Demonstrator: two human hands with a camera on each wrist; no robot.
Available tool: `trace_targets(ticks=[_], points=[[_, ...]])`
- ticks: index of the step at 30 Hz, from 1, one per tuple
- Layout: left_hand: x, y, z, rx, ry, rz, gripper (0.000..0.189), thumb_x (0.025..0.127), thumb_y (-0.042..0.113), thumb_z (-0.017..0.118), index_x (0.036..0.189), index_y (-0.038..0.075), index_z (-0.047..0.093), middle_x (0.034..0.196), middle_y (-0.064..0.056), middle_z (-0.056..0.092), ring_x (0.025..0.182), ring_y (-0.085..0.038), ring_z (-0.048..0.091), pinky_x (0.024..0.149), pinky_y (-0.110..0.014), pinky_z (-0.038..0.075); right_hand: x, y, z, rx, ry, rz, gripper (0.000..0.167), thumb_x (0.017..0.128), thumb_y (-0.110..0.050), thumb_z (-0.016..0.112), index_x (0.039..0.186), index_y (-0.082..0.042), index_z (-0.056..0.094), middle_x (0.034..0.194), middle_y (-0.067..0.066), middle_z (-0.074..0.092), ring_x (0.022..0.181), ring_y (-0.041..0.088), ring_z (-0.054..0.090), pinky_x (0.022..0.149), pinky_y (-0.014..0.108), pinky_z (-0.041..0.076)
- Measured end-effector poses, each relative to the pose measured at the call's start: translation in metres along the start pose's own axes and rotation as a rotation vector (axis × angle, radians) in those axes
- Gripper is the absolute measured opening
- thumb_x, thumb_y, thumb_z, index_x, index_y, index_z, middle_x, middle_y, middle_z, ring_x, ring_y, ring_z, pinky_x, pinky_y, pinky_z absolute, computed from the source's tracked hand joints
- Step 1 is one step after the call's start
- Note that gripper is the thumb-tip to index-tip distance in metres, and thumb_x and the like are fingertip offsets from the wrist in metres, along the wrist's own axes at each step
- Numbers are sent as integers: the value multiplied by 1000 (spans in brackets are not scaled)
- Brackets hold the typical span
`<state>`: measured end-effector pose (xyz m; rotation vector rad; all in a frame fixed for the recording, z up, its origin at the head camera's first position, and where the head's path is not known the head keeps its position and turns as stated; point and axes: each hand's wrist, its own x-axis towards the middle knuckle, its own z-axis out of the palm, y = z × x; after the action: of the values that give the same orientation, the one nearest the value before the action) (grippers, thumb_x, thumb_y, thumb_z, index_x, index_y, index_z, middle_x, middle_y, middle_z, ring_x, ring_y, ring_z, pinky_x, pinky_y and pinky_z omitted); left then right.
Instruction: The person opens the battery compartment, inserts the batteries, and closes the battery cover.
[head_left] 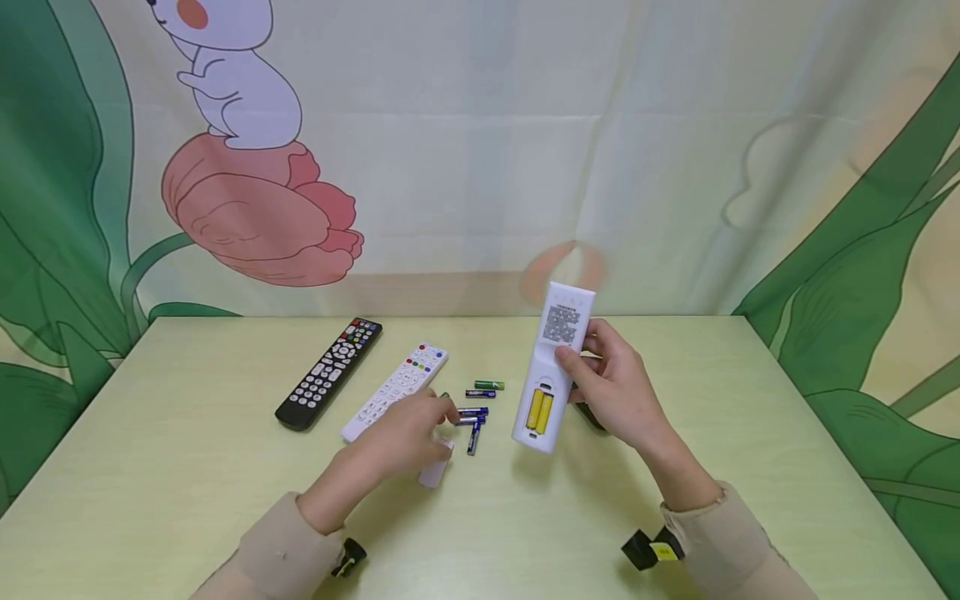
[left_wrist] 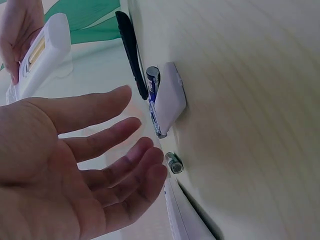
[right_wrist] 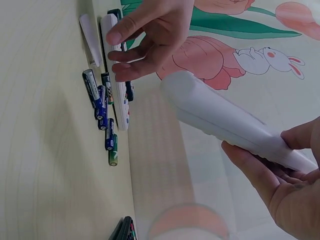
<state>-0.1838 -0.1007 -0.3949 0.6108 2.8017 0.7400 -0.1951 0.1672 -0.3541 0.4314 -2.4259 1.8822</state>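
Observation:
My right hand (head_left: 622, 387) grips a white remote control (head_left: 542, 362) above the table, its back turned toward me. Two yellow batteries (head_left: 540, 412) lie side by side in its uncovered compartment. My left hand (head_left: 401, 433) hovers over the table with fingers loosely bent and nothing in them, as the left wrist view shows. Beneath its thumb side, a small white battery cover (head_left: 433, 475) lies on the table. Just beyond the left fingertips are several blue batteries (head_left: 472, 412) and a green battery (head_left: 489, 385).
A second white remote (head_left: 397, 383) lies partly behind the left hand, and a black remote (head_left: 330, 375) is left of it. Another black remote (head_left: 592, 417) is mostly hidden behind the right hand. A printed curtain (head_left: 465, 167) hangs at the table's far edge.

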Motion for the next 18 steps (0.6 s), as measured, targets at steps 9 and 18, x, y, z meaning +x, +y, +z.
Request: trace_targets(ticks=[9, 18], points=[[-2, -1, 1, 8, -71, -39, 43, 76, 1, 87, 115, 4, 69, 110, -11, 64, 98, -24, 60, 81, -37, 54, 0, 0, 0, -8, -4, -8, 39, 105, -12, 61, 141, -2, 48, 121, 19, 65, 94, 32, 72, 67, 43, 63], [0, -3, 2, 5, -123, -42, 40, 76, -3, 86, 112, 4, 71, 105, -8, 65, 91, -21, 57, 75, -35, 54, -1, 0, 0, -19, -2, -5, 40, 105, -14, 61, 141, -2, 48, 121, 18, 65, 94, 31, 71, 68, 45, 63]])
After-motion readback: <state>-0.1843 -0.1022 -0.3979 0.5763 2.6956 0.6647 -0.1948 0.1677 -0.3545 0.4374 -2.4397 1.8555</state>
